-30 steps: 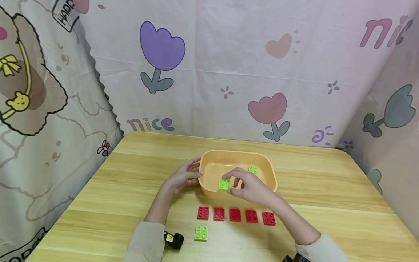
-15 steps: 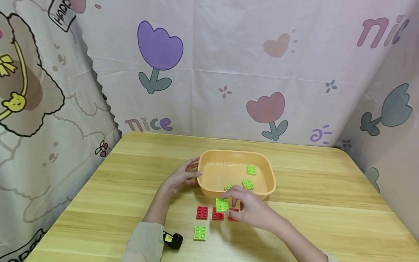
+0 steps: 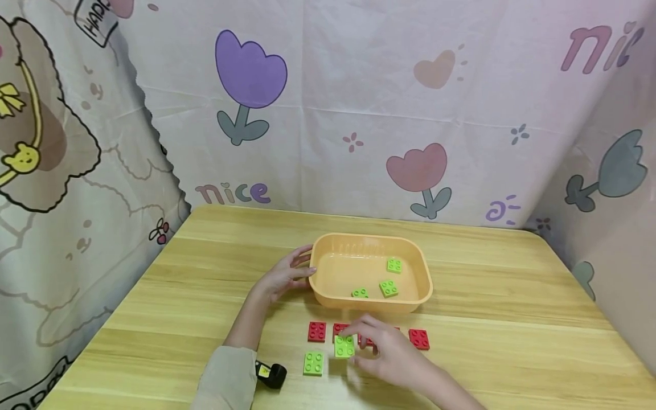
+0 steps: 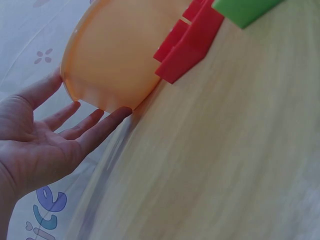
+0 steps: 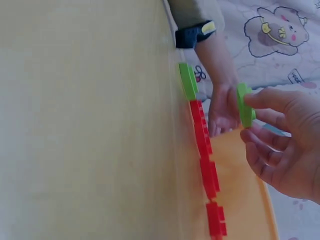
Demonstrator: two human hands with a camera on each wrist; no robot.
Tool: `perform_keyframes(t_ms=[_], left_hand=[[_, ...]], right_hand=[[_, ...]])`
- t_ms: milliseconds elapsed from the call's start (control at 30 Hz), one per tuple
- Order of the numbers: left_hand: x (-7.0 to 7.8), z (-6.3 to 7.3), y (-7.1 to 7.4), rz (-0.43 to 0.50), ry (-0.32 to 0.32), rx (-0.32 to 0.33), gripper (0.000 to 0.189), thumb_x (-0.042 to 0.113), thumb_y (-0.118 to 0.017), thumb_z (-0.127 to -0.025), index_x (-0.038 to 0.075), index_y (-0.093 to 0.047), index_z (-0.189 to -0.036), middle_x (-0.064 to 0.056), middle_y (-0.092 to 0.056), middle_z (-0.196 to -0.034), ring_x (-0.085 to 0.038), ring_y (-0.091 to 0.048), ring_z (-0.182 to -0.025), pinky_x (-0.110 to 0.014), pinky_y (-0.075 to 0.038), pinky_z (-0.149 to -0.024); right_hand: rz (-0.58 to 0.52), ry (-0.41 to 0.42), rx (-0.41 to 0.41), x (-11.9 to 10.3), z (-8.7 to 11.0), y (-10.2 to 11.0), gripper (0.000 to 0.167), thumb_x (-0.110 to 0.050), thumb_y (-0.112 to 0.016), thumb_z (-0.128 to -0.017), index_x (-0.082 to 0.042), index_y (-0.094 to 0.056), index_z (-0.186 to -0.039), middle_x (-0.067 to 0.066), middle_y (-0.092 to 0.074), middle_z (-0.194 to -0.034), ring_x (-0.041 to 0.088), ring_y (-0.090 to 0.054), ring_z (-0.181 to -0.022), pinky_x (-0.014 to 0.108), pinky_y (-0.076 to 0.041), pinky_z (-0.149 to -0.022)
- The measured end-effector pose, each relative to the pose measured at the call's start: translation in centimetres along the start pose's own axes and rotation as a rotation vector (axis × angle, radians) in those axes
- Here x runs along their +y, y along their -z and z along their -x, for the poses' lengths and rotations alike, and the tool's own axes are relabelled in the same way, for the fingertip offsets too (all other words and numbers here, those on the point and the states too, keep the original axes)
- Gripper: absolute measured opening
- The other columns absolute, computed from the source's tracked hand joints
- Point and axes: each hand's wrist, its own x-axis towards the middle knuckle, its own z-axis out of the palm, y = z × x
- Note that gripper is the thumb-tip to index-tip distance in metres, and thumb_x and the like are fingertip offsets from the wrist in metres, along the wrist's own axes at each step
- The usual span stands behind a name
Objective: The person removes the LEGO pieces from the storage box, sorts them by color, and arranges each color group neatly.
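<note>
My right hand [image 3: 386,353] pinches a green toy building brick [image 3: 344,346] between thumb and fingers; in the right wrist view the brick [image 5: 244,104] is seen edge-on, above the table. Another green brick [image 3: 314,363] lies on the table just left of it. Behind these runs a row of several red bricks [image 3: 316,332], partly covered by the right hand. My left hand [image 3: 281,277] touches the left end of a yellow-orange plastic bin [image 3: 328,295]. The left wrist view shows its fingers [image 4: 102,131] spread and fairly straight against the bin's wall. Three green bricks [image 3: 388,288] lie inside the bin.
The wooden table [image 3: 215,256] extends on both sides of the bin. A patterned cloth [image 3: 328,114] hangs behind and at the sides. A black wrist device [image 3: 271,375] sits by the left sleeve, close to the green brick on the table.
My right hand has carried the green brick out of the bin toward me, over the red row, to beside the green brick on the table. The left hand stays at the bin.
</note>
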Motion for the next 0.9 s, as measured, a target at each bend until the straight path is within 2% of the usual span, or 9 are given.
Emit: perform_keyframes(t_ms=[100,333,567,767,900], left_hand=[[0.1,0.0,0.0,0.001,0.008,0.007,0.064,-0.001,-0.057,-0.088,0.009,-0.027,-0.143,-0.019,-0.026,-0.145,-0.037,-0.04,-0.122,-0.042,-0.049,-0.086],[0.1,0.1,-0.1,-0.006,0.0,-0.007,0.065,0.0,-0.057,-0.088,0.008,-0.025,-0.144,-0.02,-0.024,-0.145,-0.038,-0.037,-0.123,-0.041,-0.048,-0.087],[0.2,0.1,0.0,-0.008,0.01,0.003,0.065,0.002,-0.059,-0.087,0.009,-0.026,-0.143,-0.019,-0.025,-0.145,-0.037,-0.037,-0.124,-0.042,-0.048,-0.087],[0.2,0.2,0.0,-0.006,0.007,-0.011,0.065,0.001,-0.058,-0.088,0.007,-0.025,-0.144,-0.02,-0.024,-0.145,-0.037,-0.035,-0.125,-0.042,-0.048,-0.088],[0.2,0.2,0.0,-0.007,0.006,-0.014,0.065,0.001,-0.057,-0.088,0.007,-0.024,-0.144,-0.02,-0.024,-0.145,-0.038,-0.034,-0.126,-0.042,-0.048,-0.088]], right_hand=[[0.008,-0.005,0.019,0.1,0.2,-0.6,0.042,-0.008,-0.071,-0.075,-0.022,-0.061,-0.114,-0.013,-0.053,-0.103,0.005,-0.049,-0.066,0.016,-0.045,-0.05],[0.049,-0.023,0.024,0.6,0.8,-1.8,0.038,-0.013,-0.071,-0.077,-0.023,-0.06,-0.113,-0.015,-0.053,-0.104,0.005,-0.05,-0.08,0.02,-0.048,-0.065],[0.03,-0.048,-0.029,0.9,1.2,-2.6,0.035,-0.014,-0.07,-0.078,-0.02,-0.061,-0.112,-0.016,-0.049,-0.091,0.001,-0.049,-0.074,0.015,-0.046,-0.06],[0.101,0.003,-0.001,1.3,1.2,-3.2,0.033,-0.015,-0.072,-0.077,-0.019,-0.062,-0.108,-0.016,-0.048,-0.088,0.0,-0.046,-0.072,0.012,-0.043,-0.057],[0.115,-0.008,0.005,1.3,1.2,-3.5,0.032,-0.016,-0.071,-0.077,-0.019,-0.062,-0.107,-0.016,-0.048,-0.089,0.0,-0.046,-0.071,0.012,-0.042,-0.056]])
